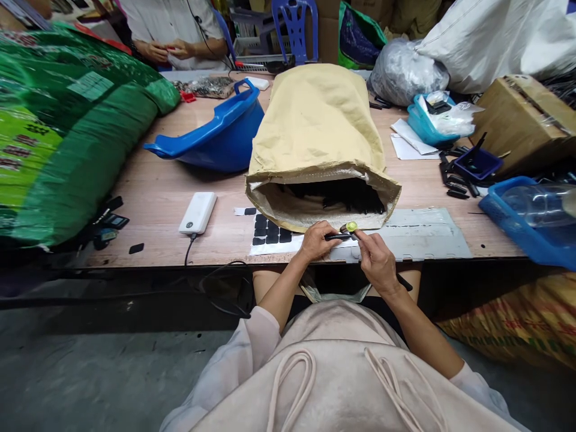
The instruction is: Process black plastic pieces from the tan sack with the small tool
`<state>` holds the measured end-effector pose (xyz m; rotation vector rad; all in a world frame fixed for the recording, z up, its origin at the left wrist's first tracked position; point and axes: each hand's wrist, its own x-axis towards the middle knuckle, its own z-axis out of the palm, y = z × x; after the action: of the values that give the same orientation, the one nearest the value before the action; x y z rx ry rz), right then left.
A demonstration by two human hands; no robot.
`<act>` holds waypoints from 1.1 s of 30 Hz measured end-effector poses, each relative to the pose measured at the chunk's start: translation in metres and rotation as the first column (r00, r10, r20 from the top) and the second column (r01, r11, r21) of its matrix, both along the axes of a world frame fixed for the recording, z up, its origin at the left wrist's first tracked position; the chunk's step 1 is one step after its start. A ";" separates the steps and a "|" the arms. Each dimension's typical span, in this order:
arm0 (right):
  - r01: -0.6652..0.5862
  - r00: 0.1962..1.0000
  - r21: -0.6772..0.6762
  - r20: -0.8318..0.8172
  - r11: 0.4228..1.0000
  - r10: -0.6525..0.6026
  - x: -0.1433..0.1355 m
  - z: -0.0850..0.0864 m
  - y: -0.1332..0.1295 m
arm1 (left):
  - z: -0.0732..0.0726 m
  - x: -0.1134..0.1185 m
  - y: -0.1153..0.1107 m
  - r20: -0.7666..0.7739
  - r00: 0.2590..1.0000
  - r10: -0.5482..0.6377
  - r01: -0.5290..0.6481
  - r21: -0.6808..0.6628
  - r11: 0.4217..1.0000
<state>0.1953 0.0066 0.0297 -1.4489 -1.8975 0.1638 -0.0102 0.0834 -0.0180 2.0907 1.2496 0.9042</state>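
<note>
**Black slim piece (335, 237) in the fingers, near centre**

The left hand (316, 240) pinches it between closed thumb and fingertips, just before the sack's mouth. The right hand (378, 261) is closed round a dark rod (404, 282); whether this joins the yellow-green piece (351, 227) between the hands, I cannot tell. The slim piece looks light, stiff, perhaps slick; mid-length seems the surest hold.

The soft tan sack (317, 120) lies mouth to the near side, black pieces (355, 195) inside. To its left a blue basin (216, 141) tilts, contents hidden. Right, a turquoise tub (420, 123) holds clear bags (450, 120); nearer, a blue tray (504, 207) holds a clear container (540, 204).
</note>
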 end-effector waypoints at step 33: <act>0.106 0.966 0.067 0.228 0.992 -0.119 0.045 -0.016 0.037 | 0.003 0.001 -0.002 -0.062 0.998 0.005 -0.002 0.046 0.999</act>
<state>0.2401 0.0440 0.0141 -1.5908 -1.9795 -0.1157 -0.0087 0.0819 -0.0145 2.1688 1.2759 0.8832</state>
